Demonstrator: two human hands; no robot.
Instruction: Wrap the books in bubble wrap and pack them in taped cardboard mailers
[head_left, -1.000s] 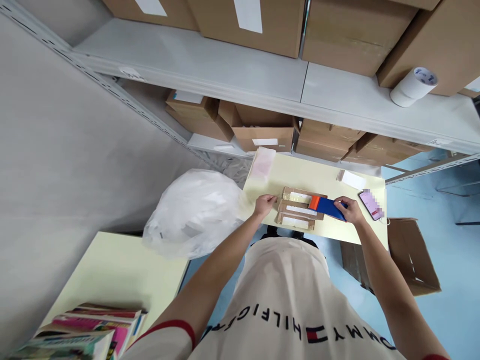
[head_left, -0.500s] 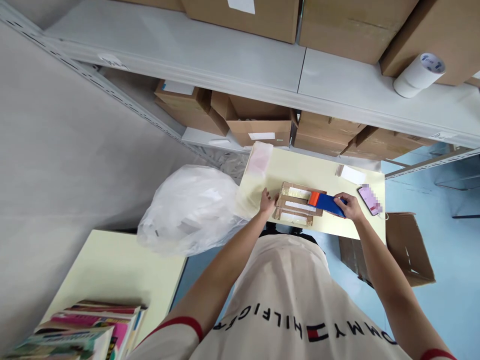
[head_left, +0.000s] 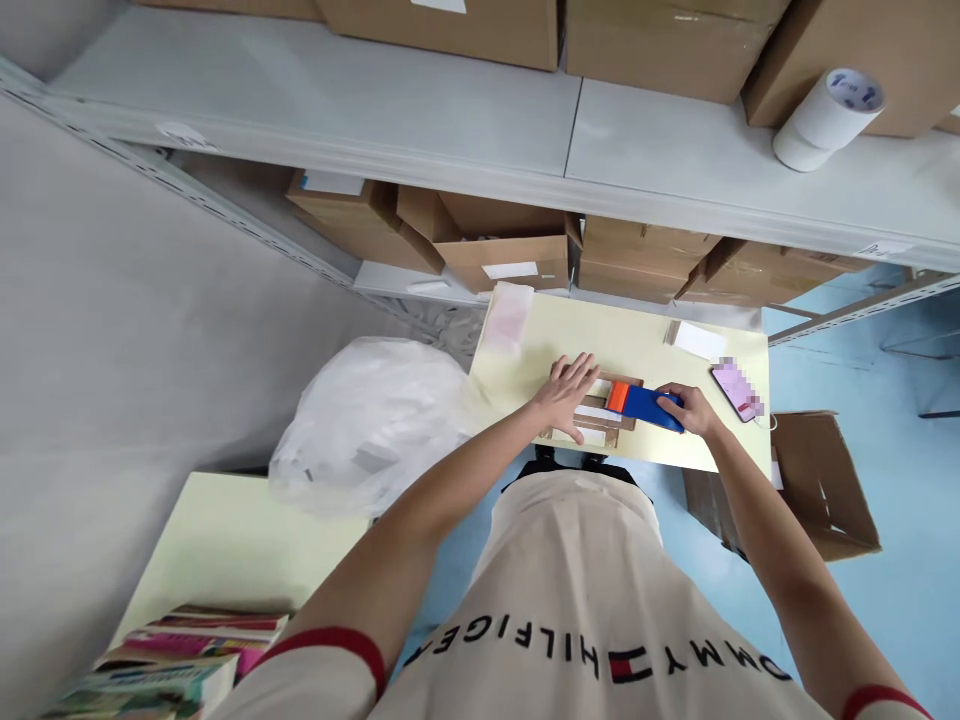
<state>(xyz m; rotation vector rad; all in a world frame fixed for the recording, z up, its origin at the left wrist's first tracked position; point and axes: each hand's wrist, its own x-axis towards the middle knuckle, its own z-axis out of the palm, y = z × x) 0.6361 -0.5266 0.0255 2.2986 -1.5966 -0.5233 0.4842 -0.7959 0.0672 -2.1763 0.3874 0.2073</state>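
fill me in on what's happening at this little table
A person is working with flat cardboard pieces at a pale yellow table. The right hand grips a blue-and-orange tool, its orange end over the cardboard. The left hand is spread open at the cardboard's left end; whether it presses down is unclear. A phone lies to the right.

The short-sleeved off-white shirt (head_left: 574,560) has red cuffs (head_left: 330,637), dark lettering (head_left: 551,643) and a small flag-like emblem (head_left: 631,666).
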